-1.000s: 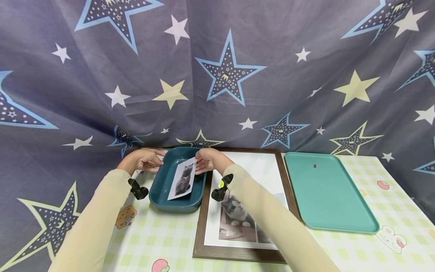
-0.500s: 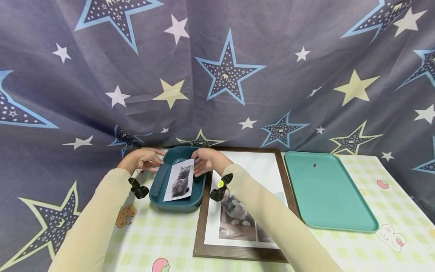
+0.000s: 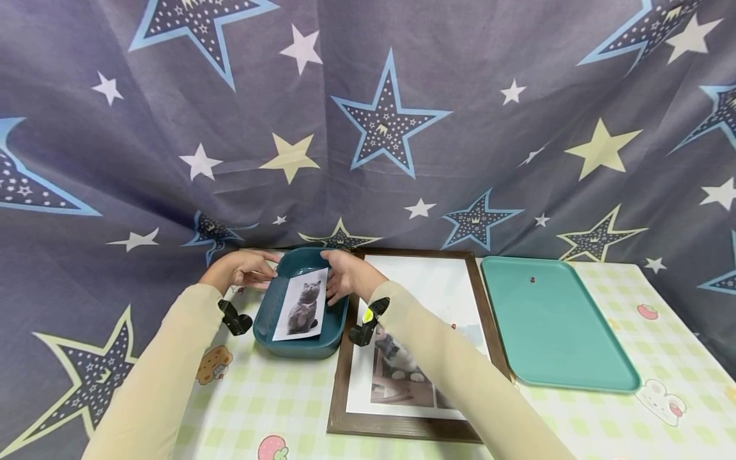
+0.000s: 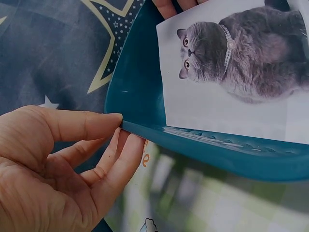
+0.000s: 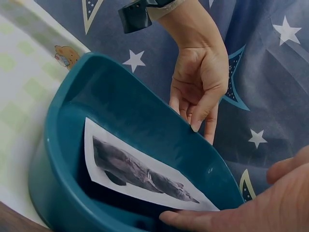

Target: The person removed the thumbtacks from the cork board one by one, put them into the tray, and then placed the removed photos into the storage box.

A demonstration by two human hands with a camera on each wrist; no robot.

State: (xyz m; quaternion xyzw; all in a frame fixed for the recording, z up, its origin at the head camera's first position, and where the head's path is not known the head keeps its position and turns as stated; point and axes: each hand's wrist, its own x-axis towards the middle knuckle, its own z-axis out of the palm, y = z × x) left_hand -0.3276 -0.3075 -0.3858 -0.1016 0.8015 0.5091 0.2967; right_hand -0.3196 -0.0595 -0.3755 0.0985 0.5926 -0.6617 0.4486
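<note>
A white-bordered photo print (image 3: 303,305) of a grey cat lies inside the dark teal plastic bin (image 3: 307,260). My left hand (image 3: 246,269) pinches the bin's left rim, thumb and fingers on either side of the wall in the left wrist view. My right hand (image 3: 352,276) reaches over the bin's right side. In the right wrist view, one of its straight fingers (image 5: 188,220) is right at the print's edge, with the thumb spread apart. Ridged edges of a clear or pale layer (image 4: 207,139) show beside the print, along the bin wall.
A brown wooden picture frame (image 3: 397,427) with cat pictures lies right of the bin, partly under my right forearm. A light teal tray (image 3: 566,332) with a tiny red piece (image 3: 533,280) lies farther right. A star-patterned curtain (image 3: 368,211) hangs behind the table.
The cat print has shifted left and settled flatter in the bin. My right hand has loosened from its edge, moving slightly left. The left hand stays on the rim.
</note>
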